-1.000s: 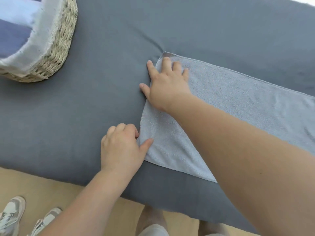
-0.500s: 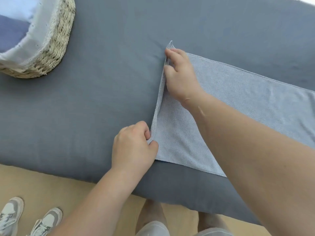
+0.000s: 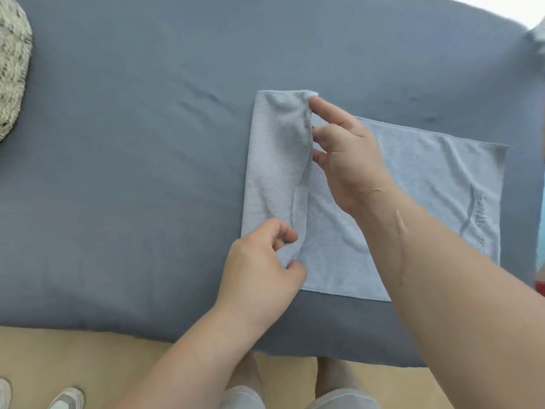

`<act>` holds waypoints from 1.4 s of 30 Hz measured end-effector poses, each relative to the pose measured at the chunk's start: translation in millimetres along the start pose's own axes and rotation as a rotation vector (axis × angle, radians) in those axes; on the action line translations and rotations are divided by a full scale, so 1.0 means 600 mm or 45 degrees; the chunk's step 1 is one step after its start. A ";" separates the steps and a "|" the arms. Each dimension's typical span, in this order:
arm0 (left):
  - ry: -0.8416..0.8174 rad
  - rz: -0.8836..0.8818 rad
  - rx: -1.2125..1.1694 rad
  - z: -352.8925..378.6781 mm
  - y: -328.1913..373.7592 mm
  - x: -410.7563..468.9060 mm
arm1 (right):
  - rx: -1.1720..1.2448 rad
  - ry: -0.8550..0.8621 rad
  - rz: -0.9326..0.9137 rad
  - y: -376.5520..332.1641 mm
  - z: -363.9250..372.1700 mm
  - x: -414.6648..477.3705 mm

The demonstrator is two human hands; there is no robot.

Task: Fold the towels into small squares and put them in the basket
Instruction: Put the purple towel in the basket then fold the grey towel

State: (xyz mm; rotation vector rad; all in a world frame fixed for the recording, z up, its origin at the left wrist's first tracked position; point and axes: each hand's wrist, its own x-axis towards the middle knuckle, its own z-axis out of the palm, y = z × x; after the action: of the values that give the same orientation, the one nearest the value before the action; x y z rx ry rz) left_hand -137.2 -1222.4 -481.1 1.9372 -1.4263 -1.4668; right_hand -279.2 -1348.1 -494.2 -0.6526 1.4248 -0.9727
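Observation:
A light blue-grey towel (image 3: 418, 184) lies flat on the grey bed cover (image 3: 124, 178), its left end lifted and turned over toward the right. My left hand (image 3: 259, 267) pinches the near corner of that lifted end between thumb and fingers. At the far corner of the same end, my right hand (image 3: 345, 154) pinches the edge with its fingertips. A logo shows near the towel's right edge. The wicker basket (image 3: 11, 63) is only partly in view at the far left edge.
The bed cover's near edge runs across the bottom, with tan floor (image 3: 59, 358) beyond it. White shoes (image 3: 66, 398) sit on the floor at bottom left. My knees (image 3: 295, 399) are below the bed edge. A pale cloth (image 3: 536, 36) shows at top right.
Both hands went from resting on the towel's left end to pinching its corners and carrying that end up and over to the right. The view shifted right, pushing the basket to the edge.

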 end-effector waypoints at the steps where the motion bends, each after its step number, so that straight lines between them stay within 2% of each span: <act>1: -0.016 0.040 0.024 0.019 0.014 -0.003 | 0.025 0.005 0.002 -0.006 -0.024 -0.003; 10: -0.142 0.418 0.387 0.177 0.100 -0.028 | 0.096 0.067 -0.059 -0.054 -0.222 -0.030; 17: -0.244 0.376 0.524 0.280 0.097 -0.033 | 0.092 0.171 0.099 -0.010 -0.345 -0.023; 22: -0.215 0.306 0.608 0.307 0.093 -0.029 | 0.097 0.084 0.167 0.010 -0.364 -0.015; 28: -0.076 0.401 0.525 0.320 0.130 -0.050 | 0.213 -0.049 0.042 -0.034 -0.387 -0.031; 32: -0.033 0.506 0.461 0.351 0.162 -0.066 | 0.232 -0.046 -0.047 -0.065 -0.426 -0.036; 39: -0.252 0.499 0.552 0.455 0.146 -0.049 | 0.098 0.162 0.037 -0.021 -0.504 -0.032; 42: -0.345 0.439 0.669 0.480 0.132 -0.033 | -0.068 0.144 0.142 0.008 -0.519 -0.030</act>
State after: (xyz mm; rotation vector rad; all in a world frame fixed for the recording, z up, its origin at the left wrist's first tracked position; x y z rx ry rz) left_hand -424.4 -1156.7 -533.3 1.6609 -2.3253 -1.3159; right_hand -581.8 -1275.5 -515.1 -0.5585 1.5748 -0.8982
